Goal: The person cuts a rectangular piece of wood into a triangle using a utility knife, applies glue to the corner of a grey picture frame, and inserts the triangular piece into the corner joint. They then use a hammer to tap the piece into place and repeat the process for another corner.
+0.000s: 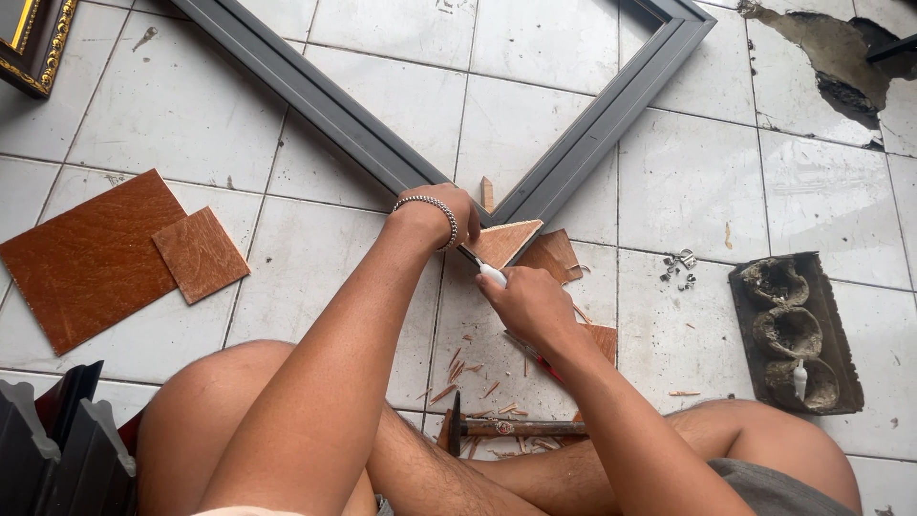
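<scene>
A grey picture frame (382, 143) lies on the white tiled floor, its corner pointing toward me. My left hand (449, 205), with a beaded bracelet on the wrist, presses down at that corner. Beside it lies a triangular piece of brown board (506, 239) at the frame's corner. My right hand (530, 301) grips a white-handled cutter (489, 273) whose blade meets the triangle's edge. More brown board pieces (559, 256) lie under and beside the triangle.
Two square brown boards (105, 253) lie on the left. A hammer (516, 428) rests between my legs among wood shavings. A dark moulded tray (793, 334) and small metal bits (680, 269) sit on the right. Dark frame mouldings (57, 449) stand at lower left.
</scene>
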